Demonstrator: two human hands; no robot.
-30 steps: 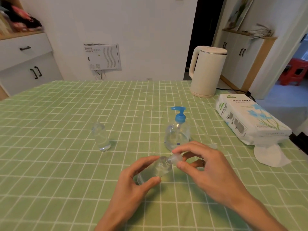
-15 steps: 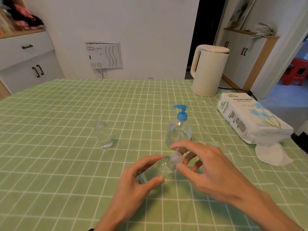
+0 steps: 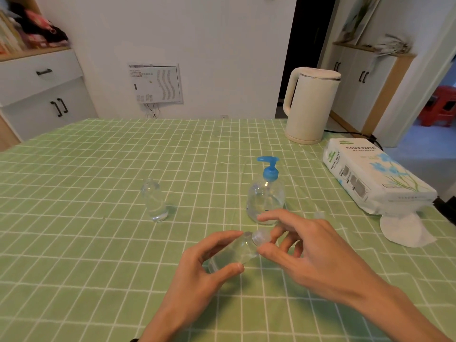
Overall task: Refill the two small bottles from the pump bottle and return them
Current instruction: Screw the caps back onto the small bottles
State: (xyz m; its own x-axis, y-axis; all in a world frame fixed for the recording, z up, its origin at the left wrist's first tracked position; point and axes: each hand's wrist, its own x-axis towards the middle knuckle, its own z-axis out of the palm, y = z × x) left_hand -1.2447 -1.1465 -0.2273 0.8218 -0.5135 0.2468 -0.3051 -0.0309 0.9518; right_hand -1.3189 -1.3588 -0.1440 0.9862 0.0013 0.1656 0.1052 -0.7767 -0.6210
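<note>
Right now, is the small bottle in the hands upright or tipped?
Tipped. The left hand grips the small bottle slanted, neck toward the right hand pinching its cap.

A green checked tablecloth (image 3: 86, 193) covers the table. At the far right stands a cream electric kettle (image 3: 311, 104). Near it lies a tissue paper pack (image 3: 370, 176), and one white tissue (image 3: 404, 230) touches its near end.

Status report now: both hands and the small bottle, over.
Left hand grips tilted small bottle. Right hand pinches its cap. Other small bottle stands apart, left; pump bottle close behind hands, not in the way.
</note>
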